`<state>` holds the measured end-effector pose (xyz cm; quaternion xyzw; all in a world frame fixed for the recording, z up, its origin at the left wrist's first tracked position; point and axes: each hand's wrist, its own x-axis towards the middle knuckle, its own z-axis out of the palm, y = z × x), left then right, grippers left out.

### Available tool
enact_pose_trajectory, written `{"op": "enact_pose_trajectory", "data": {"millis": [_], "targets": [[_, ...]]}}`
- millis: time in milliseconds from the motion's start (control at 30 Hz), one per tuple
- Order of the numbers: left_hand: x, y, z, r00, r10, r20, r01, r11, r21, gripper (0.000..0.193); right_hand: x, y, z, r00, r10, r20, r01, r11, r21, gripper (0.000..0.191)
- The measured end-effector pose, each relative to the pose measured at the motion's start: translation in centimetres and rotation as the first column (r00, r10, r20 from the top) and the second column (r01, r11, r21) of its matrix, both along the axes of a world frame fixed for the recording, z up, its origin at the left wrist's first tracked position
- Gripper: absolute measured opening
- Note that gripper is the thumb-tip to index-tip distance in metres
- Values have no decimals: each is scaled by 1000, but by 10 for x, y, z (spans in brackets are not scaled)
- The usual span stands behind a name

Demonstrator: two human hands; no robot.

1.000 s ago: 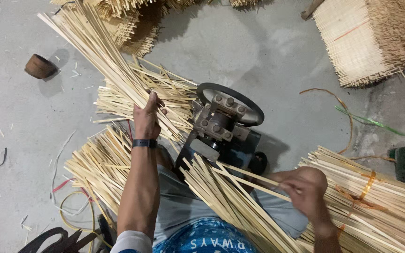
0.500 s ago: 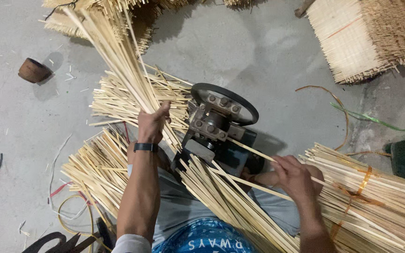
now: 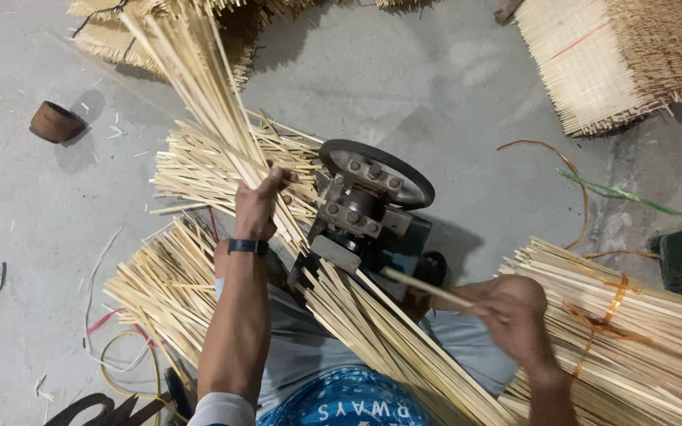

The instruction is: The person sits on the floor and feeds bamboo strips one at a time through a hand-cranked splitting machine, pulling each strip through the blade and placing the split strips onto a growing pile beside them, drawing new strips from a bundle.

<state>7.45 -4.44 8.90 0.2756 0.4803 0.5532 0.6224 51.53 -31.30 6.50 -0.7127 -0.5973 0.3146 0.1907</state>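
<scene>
Since half a second ago your left hand [image 3: 258, 207] has lifted its gripped sticks [image 3: 199, 87] higher, toward eleven o'clock. Your right hand [image 3: 515, 315] pinches one strip [image 3: 428, 289] aimed at the machine [image 3: 365, 213]: feeding looks under way, needing a straight push. Bundle [image 3: 641, 331] lies at three o'clock; the lap pile [image 3: 388, 339] crowds the inlet.

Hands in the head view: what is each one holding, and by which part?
Left hand grips a bundle of bamboo strips at its lower end; right hand holds a single strip by its near end.
</scene>
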Motion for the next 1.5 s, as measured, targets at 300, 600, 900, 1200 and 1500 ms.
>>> {"op": "enact_pose_trajectory", "data": {"millis": [300,600,900,1200,1500], "targets": [[-14,-2,0,977,134,163,-146,987,63,32,-20,50,25,978,-68,199,78,996,-42,21],[9,-8,-11,999,-12,30,11,998,54,49,-90,52,37,838,25,545,-373,755,539,37],[8,-5,-10,998,-39,45,36,997,63,31,-95,11,23,996,78,-33,-85,885,-458,26],[-22,0,2,972,184,146,-194,979,56,38,9,14,16,988,-115,105,111,993,46,20],[-11,-4,-19,993,-11,-117,17,998,54,40,-72,64,33,964,-34,263,-7,988,152,27]]}}
